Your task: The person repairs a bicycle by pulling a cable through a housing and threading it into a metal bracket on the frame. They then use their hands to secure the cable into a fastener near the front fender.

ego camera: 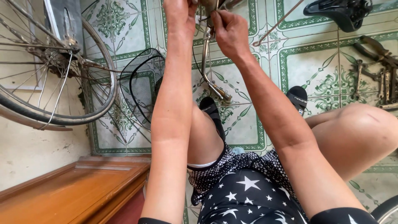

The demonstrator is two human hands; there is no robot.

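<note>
Both my arms reach forward over my knees to the top edge of the view. My left hand [179, 14] and my right hand [229, 30] close together around a chrome bicycle handlebar part [206, 54] with a black cable [195, 62] running off it. The right hand's fingers pinch the part near its top; the left hand grips just beside it, its fingertips cut off by the frame edge. The chrome tube curves down toward the tiled floor [315, 70] and ends near my left foot in a black slipper [208, 105].
A bicycle wheel [54, 70] stands at the left with a black wire basket [141, 87] beside it. A black saddle [340, 12] lies at top right, pliers and metal parts [379, 70] at the right. A wooden cabinet [70, 191] sits lower left.
</note>
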